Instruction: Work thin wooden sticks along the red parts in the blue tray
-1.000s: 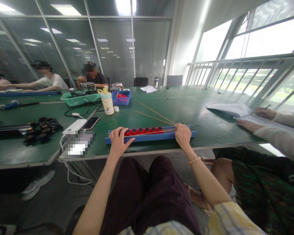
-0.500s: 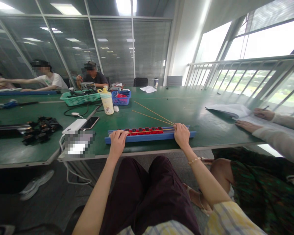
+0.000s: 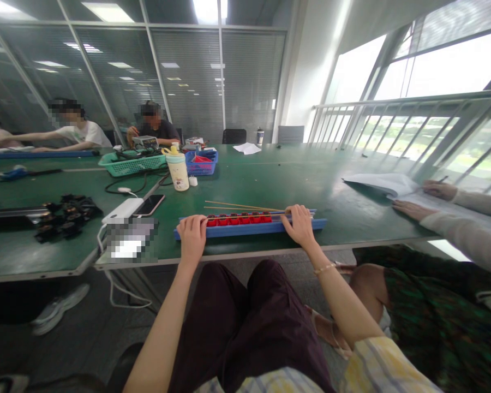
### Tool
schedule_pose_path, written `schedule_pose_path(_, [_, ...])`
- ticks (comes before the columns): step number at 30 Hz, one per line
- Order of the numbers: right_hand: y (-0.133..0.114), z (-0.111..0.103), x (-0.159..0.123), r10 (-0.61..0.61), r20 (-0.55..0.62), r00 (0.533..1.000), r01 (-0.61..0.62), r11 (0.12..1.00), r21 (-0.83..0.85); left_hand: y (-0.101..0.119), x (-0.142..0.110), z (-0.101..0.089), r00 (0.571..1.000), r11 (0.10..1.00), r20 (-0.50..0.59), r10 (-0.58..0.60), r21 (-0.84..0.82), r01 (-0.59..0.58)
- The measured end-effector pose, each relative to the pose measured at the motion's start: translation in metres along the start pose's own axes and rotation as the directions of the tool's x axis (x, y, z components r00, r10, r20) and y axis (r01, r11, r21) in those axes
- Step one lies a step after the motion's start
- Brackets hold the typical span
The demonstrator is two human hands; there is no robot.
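A long blue rail [image 3: 245,231] lies along the front of the table, with a row of several red blocks [image 3: 234,219] seated in it. My left hand [image 3: 192,234] is at the rail's left end, fingers closed over a thin yellowish strand that runs along the top of the blocks. Near the right end, my right hand [image 3: 300,225] has its fingers bent down around the same strand. Two loose lengths of thin yellowish strand [image 3: 241,206] reach left from the right fingers, behind the rail. Both sets of fingertips are partly hidden.
Left of the rail are a phone [image 3: 152,204], a white power bank [image 3: 121,210] and black parts [image 3: 67,218]. A bottle [image 3: 177,172], green basket [image 3: 133,166] and blue basket [image 3: 202,165] stand behind. At right, another person's hands [image 3: 413,209] rest on papers.
The loose strand ends have swung down towards the rail and lie closer together. My right hand has shifted slightly left and its fingers have spread lower; my left hand has hardly moved.
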State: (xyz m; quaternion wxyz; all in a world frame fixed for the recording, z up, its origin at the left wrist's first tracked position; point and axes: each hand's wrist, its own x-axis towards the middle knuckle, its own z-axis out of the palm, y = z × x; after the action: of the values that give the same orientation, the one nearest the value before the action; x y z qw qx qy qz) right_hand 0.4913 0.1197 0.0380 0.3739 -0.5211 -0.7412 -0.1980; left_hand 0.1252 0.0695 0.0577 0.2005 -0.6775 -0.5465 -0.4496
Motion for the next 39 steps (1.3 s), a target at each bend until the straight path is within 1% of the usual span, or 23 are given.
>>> schedule_pose_path(5, [0.0012, 0.0024, -0.0005, -0.018, 0.032, 0.999, 0.016, 0.999, 0.038, -0.0008, 0.0018, 0.001, 0.999, 0.999, 0.037, -0.026, 0.023, 0.025])
schedule_pose_path(9, [0.0026, 0.0054, -0.0004, -0.015, 0.044, 0.999, 0.015, 1.0, 0.014, -0.0018, 0.0026, 0.0031, 0.998, 0.999, 0.058, -0.008, 0.048, 0.005])
schedule_pose_path(12, [0.0034, 0.0065, -0.0006, -0.003, 0.032, 0.999, 0.003, 1.0, 0.001, -0.0016, 0.0032, 0.0037, 0.998, 0.998, 0.063, 0.018, 0.059, -0.022])
schedule_pose_path(15, [0.0037, 0.0068, -0.0008, 0.006, 0.028, 1.0, -0.006, 1.0, -0.004, -0.0012, 0.0034, 0.0033, 0.998, 0.998, 0.064, 0.029, 0.05, -0.032])
schedule_pose_path(20, [0.0018, 0.0061, 0.0002, 0.003, 0.054, 0.999, -0.001, 1.0, -0.027, -0.0028, 0.0038, 0.0043, 0.996, 1.0, 0.085, 0.021, 0.018, -0.022])
schedule_pose_path(25, [-0.0001, 0.0054, 0.0018, -0.007, 0.063, 0.998, 0.011, 0.998, -0.06, -0.0051, 0.0036, 0.007, 0.997, 0.999, 0.063, 0.039, 0.013, -0.04])
schedule_pose_path(30, [-0.0002, 0.0052, 0.0021, -0.007, 0.074, 0.997, 0.013, 0.997, -0.073, -0.0028, 0.0022, 0.0067, 0.998, 0.999, 0.047, 0.039, 0.023, -0.04])
schedule_pose_path(32, [-0.0006, 0.0049, 0.0022, -0.008, 0.076, 0.997, 0.015, 0.996, -0.084, -0.0015, 0.0015, 0.0065, 0.997, 0.999, 0.059, 0.042, 0.03, -0.044])
schedule_pose_path(37, [-0.002, 0.0037, 0.0036, -0.024, 0.08, 0.997, 0.031, 0.995, -0.093, -0.0008, 0.0, 0.0062, 0.985, 0.993, 0.143, 0.093, 0.054, -0.102])
schedule_pose_path(39, [-0.0021, 0.0034, 0.0042, -0.029, 0.079, 0.996, 0.036, 0.996, -0.085, -0.0011, -0.0004, 0.0059, 0.982, 0.992, 0.16, 0.102, 0.052, -0.112])
